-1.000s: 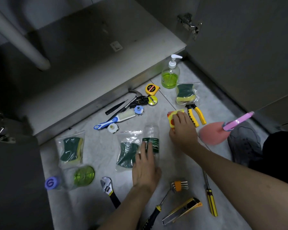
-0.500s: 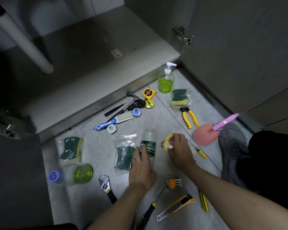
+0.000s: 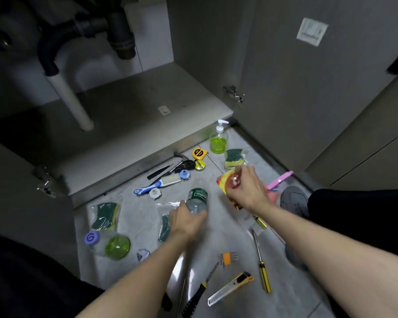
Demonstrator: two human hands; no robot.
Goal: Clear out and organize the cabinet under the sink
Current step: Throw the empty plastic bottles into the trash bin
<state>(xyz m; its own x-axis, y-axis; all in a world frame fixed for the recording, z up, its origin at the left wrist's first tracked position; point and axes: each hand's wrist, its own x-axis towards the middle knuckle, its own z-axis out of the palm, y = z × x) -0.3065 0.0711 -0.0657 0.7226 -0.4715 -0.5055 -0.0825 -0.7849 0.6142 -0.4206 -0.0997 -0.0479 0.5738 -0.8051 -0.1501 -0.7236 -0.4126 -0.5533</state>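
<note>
We've got the left hand (image 3: 187, 220) gripping the clear bottle (image 3: 197, 200) and the right hand (image 3: 247, 191) clutching the yellow packet (image 3: 228, 182) — cabinet floor (image 3: 133, 111) sits straight ahead of both, bottle's long axis pointing at it.

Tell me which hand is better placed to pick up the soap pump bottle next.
Probably the right hand: it is nearer to the soap pump bottle than the left hand, which grips the clear bottle. However, its fingers already hold a yellow packet, so it must release that first.
</note>
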